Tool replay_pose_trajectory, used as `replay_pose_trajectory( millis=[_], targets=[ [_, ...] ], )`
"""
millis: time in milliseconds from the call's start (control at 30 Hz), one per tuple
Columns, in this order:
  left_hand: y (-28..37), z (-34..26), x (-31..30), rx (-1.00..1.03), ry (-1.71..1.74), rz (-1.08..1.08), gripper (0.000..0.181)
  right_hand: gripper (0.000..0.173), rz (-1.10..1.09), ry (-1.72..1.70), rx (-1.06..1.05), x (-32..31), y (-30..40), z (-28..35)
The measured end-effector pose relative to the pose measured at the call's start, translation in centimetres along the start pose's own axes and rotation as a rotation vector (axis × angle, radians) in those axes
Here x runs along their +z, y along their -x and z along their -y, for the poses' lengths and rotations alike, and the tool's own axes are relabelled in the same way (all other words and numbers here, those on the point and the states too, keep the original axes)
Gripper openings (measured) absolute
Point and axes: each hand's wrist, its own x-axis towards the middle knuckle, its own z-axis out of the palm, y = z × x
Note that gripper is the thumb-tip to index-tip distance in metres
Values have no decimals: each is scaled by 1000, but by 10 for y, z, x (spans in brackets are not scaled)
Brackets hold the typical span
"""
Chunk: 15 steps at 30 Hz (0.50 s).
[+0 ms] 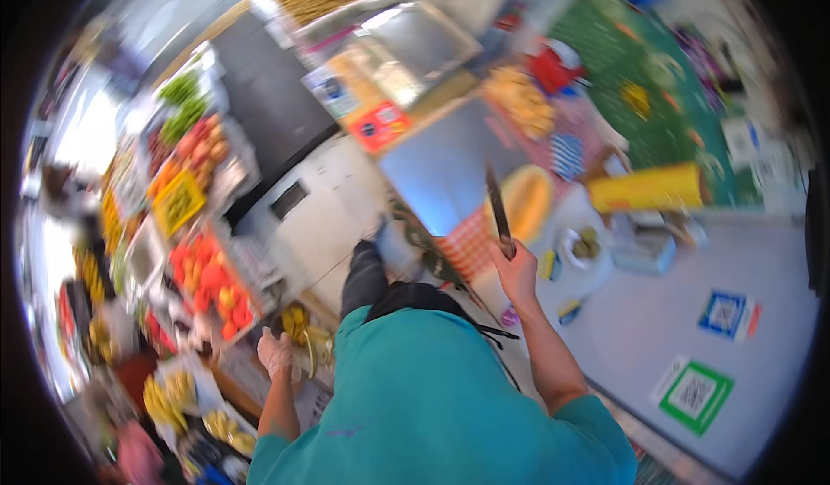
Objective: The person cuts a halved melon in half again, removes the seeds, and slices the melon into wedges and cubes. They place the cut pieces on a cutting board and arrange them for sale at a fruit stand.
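Observation:
My right hand (517, 271) is closed around the handle of a long knife (497, 203), its blade pointing away from me. Just beyond the blade, a cut melon half (530, 193) with orange flesh lies on the counter. A bowl of green fruit (584, 246) stands to the right of my right hand. My left hand (275, 353), in a clear plastic glove, hangs low at my left side near a crate of red and orange fruit (214, 284). It seems to hold nothing, though blur hides how its fingers are set.
A metal-topped table (441, 154) stands ahead, with peeled yellow fruit (521, 101) beyond it. A yellow roll (645, 188) and a light blue box (645, 251) rest on the right counter (622, 342). Bananas (165, 401) lie at lower left. People are blurred at far left.

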Motion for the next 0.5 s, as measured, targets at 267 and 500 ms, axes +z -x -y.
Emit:
replay_pose_trajectory(
  millis=[267,500],
  targets=[
    [32,-391,-15,644,807,916,61,45,-400,-233,478,-32,-34,-97],
    [112,-554,8,653,1025,1405,84,54,-442,-541,560,-21,-57,-108]
  ],
)
